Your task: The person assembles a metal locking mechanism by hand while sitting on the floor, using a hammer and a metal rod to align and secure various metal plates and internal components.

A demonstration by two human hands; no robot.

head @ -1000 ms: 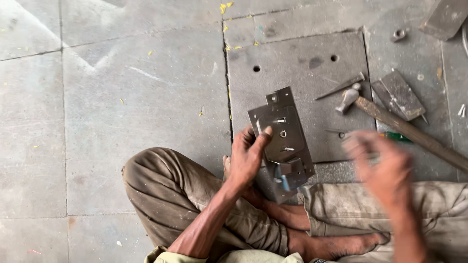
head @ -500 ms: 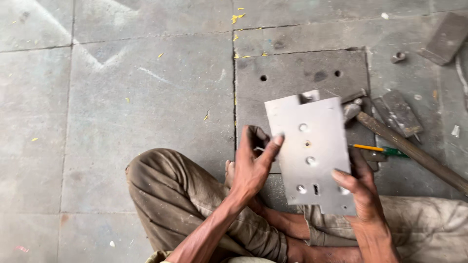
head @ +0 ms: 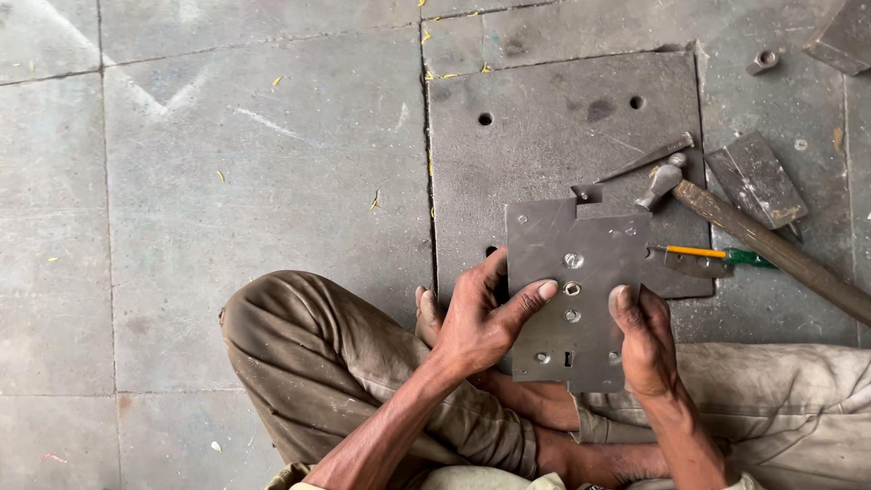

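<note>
A flat grey metal lock case (head: 573,290) with rivets and a keyhole is held face up over my crossed legs. My left hand (head: 476,318) grips its left edge, thumb across the plate. My right hand (head: 642,343) holds its right edge, thumb on the face. The case hovers over the near edge of a thick steel base plate (head: 544,136) with drilled holes that lies on the stone floor.
A hammer (head: 762,240) with a wooden handle lies to the right on the plate's edge, beside a thin metal rod (head: 649,159), a green and yellow screwdriver (head: 717,254) and a steel block (head: 756,186). A nut (head: 762,62) sits at the far right.
The lock case was turned from edge-on to flat, face up. My right hand came in and took its right side; the case now sits lower and steadier between both hands.
</note>
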